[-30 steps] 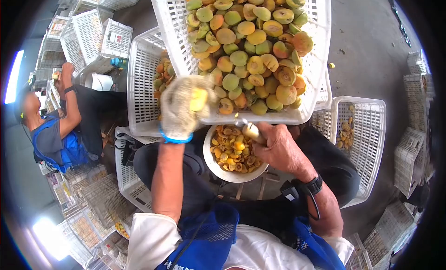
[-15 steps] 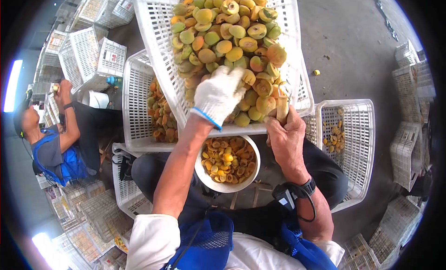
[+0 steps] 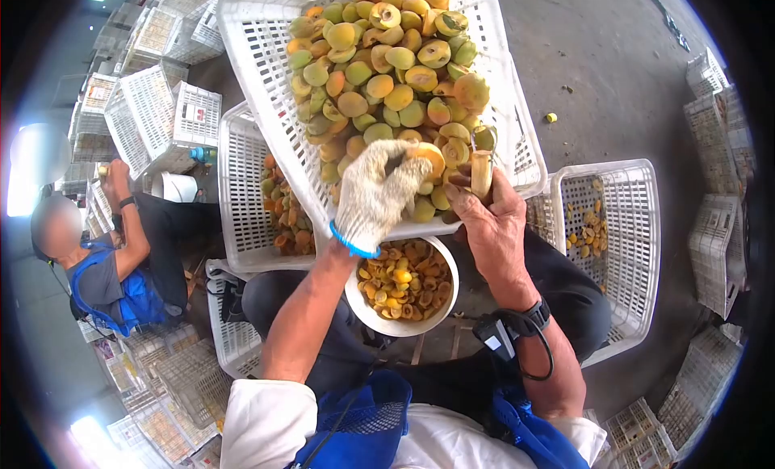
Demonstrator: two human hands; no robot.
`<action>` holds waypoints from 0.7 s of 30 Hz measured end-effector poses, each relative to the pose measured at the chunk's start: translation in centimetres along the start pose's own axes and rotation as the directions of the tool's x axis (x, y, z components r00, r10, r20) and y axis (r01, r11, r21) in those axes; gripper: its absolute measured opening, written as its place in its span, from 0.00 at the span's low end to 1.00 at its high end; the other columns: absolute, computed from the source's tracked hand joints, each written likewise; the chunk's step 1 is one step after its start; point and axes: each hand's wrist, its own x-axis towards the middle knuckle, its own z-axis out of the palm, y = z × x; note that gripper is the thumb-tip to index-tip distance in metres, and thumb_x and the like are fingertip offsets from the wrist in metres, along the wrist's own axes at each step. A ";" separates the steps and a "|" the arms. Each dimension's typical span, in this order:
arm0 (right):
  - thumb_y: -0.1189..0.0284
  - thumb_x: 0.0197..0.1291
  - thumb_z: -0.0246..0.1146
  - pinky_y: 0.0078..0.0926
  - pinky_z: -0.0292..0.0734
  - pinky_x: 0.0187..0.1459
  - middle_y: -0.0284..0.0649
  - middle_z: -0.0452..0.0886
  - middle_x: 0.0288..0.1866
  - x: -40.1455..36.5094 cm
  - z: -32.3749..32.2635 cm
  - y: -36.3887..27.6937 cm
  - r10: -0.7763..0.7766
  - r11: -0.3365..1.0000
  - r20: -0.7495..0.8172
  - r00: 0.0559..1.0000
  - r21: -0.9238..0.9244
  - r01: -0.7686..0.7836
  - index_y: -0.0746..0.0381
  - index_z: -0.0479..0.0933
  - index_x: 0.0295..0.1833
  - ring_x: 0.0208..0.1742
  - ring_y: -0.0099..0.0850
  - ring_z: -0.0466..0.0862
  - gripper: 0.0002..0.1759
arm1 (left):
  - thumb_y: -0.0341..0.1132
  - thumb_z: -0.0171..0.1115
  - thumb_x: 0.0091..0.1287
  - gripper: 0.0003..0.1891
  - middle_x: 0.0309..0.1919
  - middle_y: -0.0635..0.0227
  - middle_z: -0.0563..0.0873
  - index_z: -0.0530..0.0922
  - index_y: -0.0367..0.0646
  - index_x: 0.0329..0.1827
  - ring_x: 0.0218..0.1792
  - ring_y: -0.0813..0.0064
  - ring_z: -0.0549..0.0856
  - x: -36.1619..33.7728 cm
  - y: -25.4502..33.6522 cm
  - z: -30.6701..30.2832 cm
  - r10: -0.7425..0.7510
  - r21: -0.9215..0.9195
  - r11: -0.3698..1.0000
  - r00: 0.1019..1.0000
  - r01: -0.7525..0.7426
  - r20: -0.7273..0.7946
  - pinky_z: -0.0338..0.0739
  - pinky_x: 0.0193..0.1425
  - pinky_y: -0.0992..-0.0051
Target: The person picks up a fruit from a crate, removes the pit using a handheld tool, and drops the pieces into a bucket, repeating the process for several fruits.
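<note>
My left hand (image 3: 378, 196), in a white knit glove with a blue cuff, pinches a halved fruit (image 3: 426, 157) between thumb and fingers. It is over the front part of a white crate (image 3: 266, 90) heaped with green and orange fruit halves. Just to its right, my bare right hand (image 3: 492, 223) is closed around the pale handle of a tool (image 3: 480, 175); a thin metal part stands up from the handle. Below the crate's front edge, a white bucket (image 3: 452, 287) holds orange fruit pieces.
A lower crate with fruit (image 3: 242, 186) is at the left, and another crate (image 3: 642, 251) with some pieces is at the right. A co-worker (image 3: 121, 267) in a blue vest sits at the far left. Stacked crates (image 3: 714, 251) line both sides.
My gloved left hand has risen from the heap and now holds a fruit half near the tool. My right hand still grips the handle. The whole view has shifted slightly.
</note>
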 end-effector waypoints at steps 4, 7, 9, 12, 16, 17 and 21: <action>0.74 0.72 0.68 0.22 0.80 0.38 0.33 0.87 0.38 0.5 1.2 1.0 -0.072 0.991 0.093 0.993 0.122 0.061 0.67 0.80 0.56 0.35 0.19 0.82 0.12 | 0.36 0.68 0.78 0.13 0.47 0.69 0.90 0.85 0.38 0.59 0.45 0.83 0.85 -3.1 -0.6 -0.5 0.120 0.073 0.990 0.992 -0.122 0.028 0.83 0.50 0.77; 0.75 0.71 0.69 0.21 0.80 0.38 0.33 0.86 0.38 0.2 1.2 0.3 0.046 0.996 0.146 0.988 0.074 -0.058 0.67 0.80 0.55 0.36 0.19 0.82 0.12 | 0.39 0.60 0.84 0.15 0.51 0.67 0.89 0.83 0.36 0.62 0.51 0.79 0.86 -4.2 -1.6 -1.8 -0.022 -0.147 0.989 0.997 0.034 0.077 0.82 0.57 0.75; 0.74 0.70 0.71 0.23 0.79 0.38 0.31 0.87 0.37 0.3 1.6 0.0 0.093 0.987 0.170 0.981 0.111 -0.113 0.67 0.80 0.53 0.36 0.19 0.81 0.12 | 0.45 0.50 0.88 0.21 0.55 0.66 0.89 0.81 0.35 0.65 0.54 0.77 0.86 -4.0 -2.0 -2.2 -0.019 -0.338 0.939 0.993 0.059 0.120 0.81 0.62 0.75; 0.74 0.67 0.72 0.33 0.79 0.38 0.44 0.87 0.36 0.3 2.7 0.8 -0.118 0.961 0.214 0.970 -0.222 0.166 0.69 0.79 0.48 0.35 0.33 0.85 0.12 | 0.53 0.42 0.89 0.30 0.59 0.65 0.87 0.79 0.34 0.69 0.58 0.75 0.86 -3.6 -2.7 -2.7 -0.099 -0.508 0.821 0.941 0.260 0.322 0.82 0.63 0.72; 0.72 0.67 0.72 0.42 0.76 0.36 0.53 0.82 0.31 0.9 3.8 1.4 -0.302 0.799 0.260 0.917 -0.455 0.392 0.68 0.73 0.43 0.32 0.53 0.83 0.14 | 0.55 0.43 0.88 0.31 0.57 0.64 0.88 0.79 0.33 0.69 0.54 0.75 0.87 -3.2 -5.9 -3.2 -0.234 -0.442 0.837 0.942 0.322 0.242 0.84 0.57 0.74; 0.72 0.67 0.72 0.42 0.76 0.36 0.53 0.82 0.31 0.8 3.9 1.2 -0.304 0.797 0.270 0.913 -0.453 0.399 0.68 0.73 0.43 0.32 0.53 0.83 0.14 | 0.52 0.46 0.88 0.29 0.52 0.64 0.88 0.78 0.33 0.68 0.49 0.76 0.87 -2.8 -6.6 -3.6 -0.224 -0.558 0.762 0.942 0.329 0.249 0.85 0.52 0.75; 0.74 0.66 0.69 0.49 0.76 0.31 0.57 0.79 0.24 -0.6 4.4 0.3 -0.106 0.865 0.267 0.958 -0.450 0.221 0.69 0.69 0.43 0.27 0.61 0.80 0.14 | 0.44 0.54 0.86 0.20 0.43 0.66 0.88 0.78 0.36 0.66 0.40 0.81 0.87 -2.5 -7.9 -4.2 -0.075 -0.356 0.931 0.997 0.077 0.018 0.85 0.41 0.80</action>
